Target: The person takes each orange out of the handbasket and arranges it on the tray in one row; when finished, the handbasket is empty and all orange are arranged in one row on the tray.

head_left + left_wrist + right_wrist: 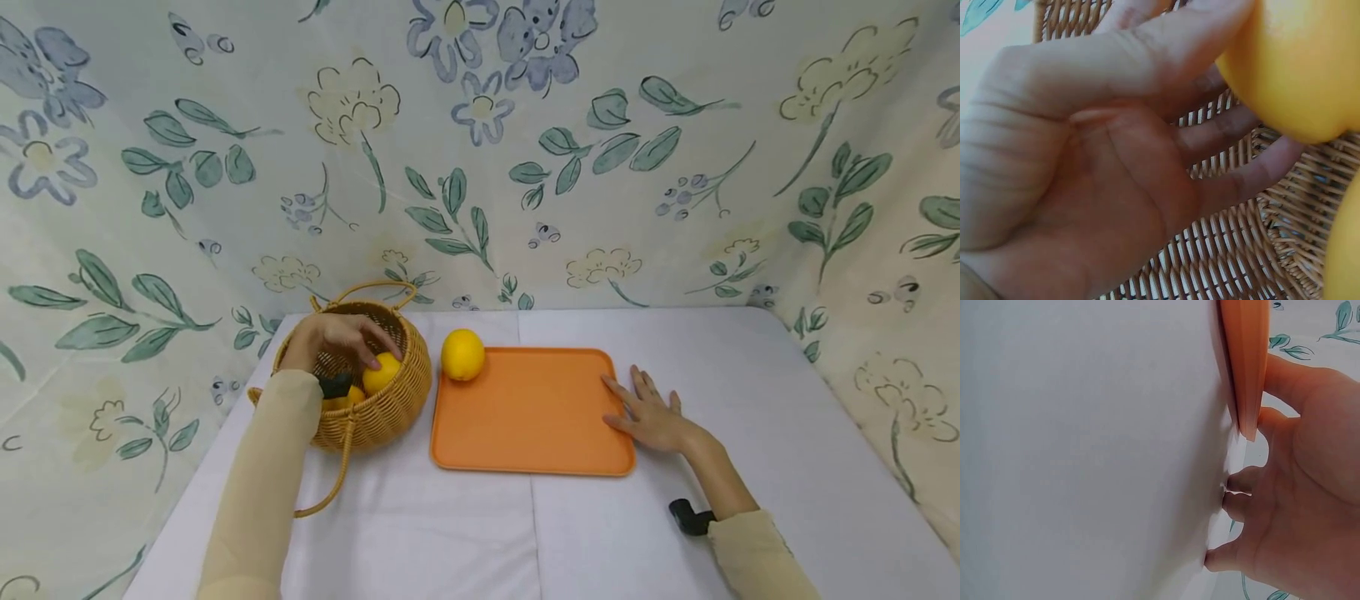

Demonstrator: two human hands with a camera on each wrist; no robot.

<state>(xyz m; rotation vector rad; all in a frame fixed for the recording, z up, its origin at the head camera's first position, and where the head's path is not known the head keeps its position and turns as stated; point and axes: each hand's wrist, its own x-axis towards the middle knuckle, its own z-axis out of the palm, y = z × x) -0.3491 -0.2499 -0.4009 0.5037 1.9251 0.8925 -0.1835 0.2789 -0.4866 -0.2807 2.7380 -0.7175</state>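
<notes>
Lemon (382, 377): in basket (397, 417), R side, to near R of your L hand (337, 335), the closer one; long axis unclear. L hand part-closed, thumb & fingers pinching lemon. Tray (532, 417): R of basket; your R hand (651, 419), spread, holds nothing, touches R rim.

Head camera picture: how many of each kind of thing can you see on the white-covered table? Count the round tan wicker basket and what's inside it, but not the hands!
Round tan wicker basket: 1
Flat rectangular orange tray: 1
Round yellow fruits: 3 visible, one at the tray's corner, two in the basket
Total: 5 visible; more fruit could be hidden
</notes>
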